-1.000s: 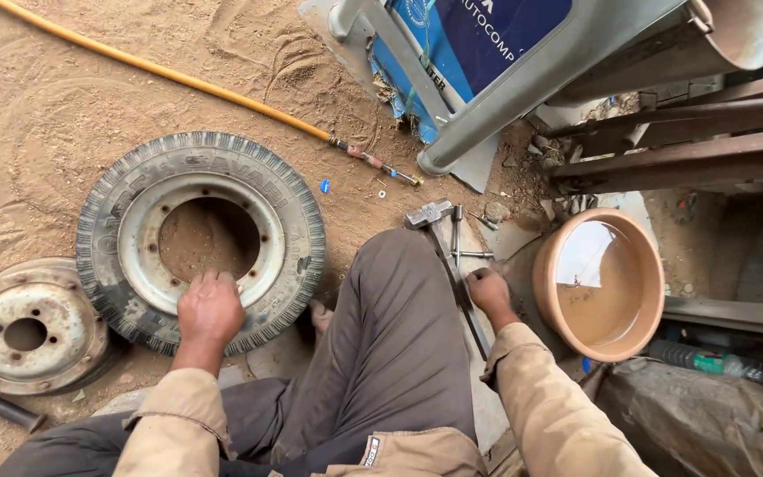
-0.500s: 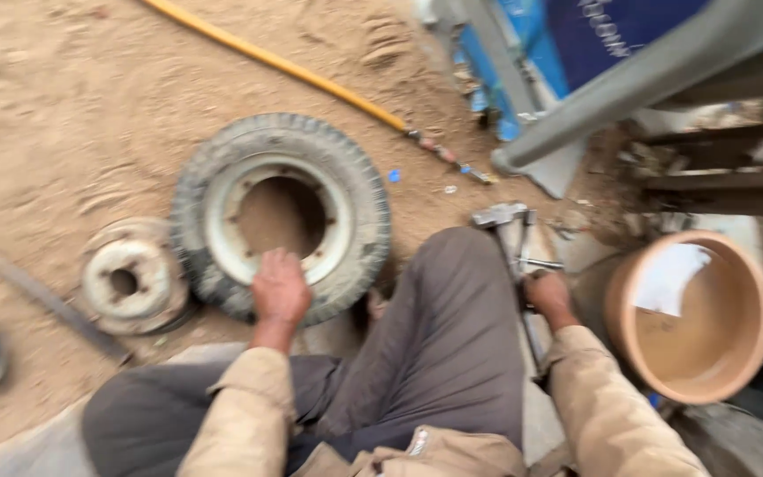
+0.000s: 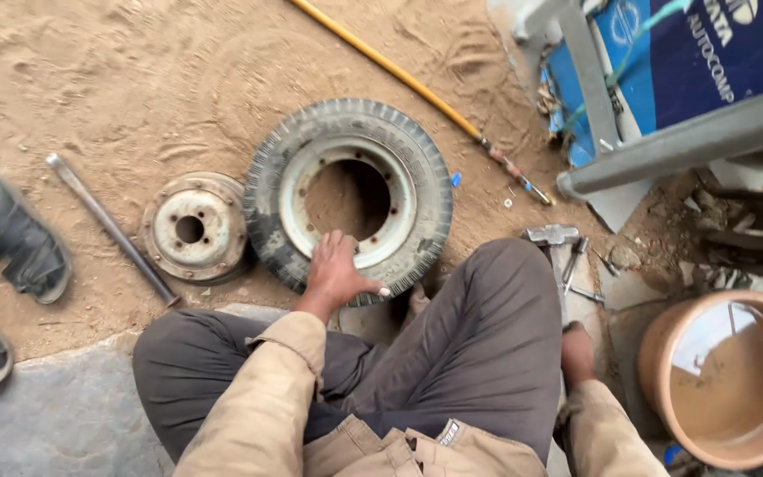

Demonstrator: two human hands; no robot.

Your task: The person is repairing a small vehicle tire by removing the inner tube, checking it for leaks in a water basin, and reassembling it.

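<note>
Far left, on the sandy ground: two dark sandals, one above the other, the lower cut off by the frame edge. Just right of them, a long metal bar lying diagonally, its lower end near a rusty wheel hub with bolt holes, flat in the sand. Touching the hub's right side, a small worn tyre on its pale rim, lying flat with the open centre facing up. Left hand resting palm down on the near edge of that tyre, fingers spread over the rubber and reaching the rim's lip; grip loose and flat, closed around nothing. Below, crouched legs in grey trousers and tan sleeves, over a grey stone slab. From top centre, a yellow hose running diagonally down to the right, ending near a blue sign board behind a grey metal post. Beside the right knee, a hammer and a few small tools scattered on the ground. Right hand lowered beside the right thigh near those tools, mostly hidden by the leg; cannot tell how its grip stands. Far right, a terracotta-coloured basin holding murky water.
</note>
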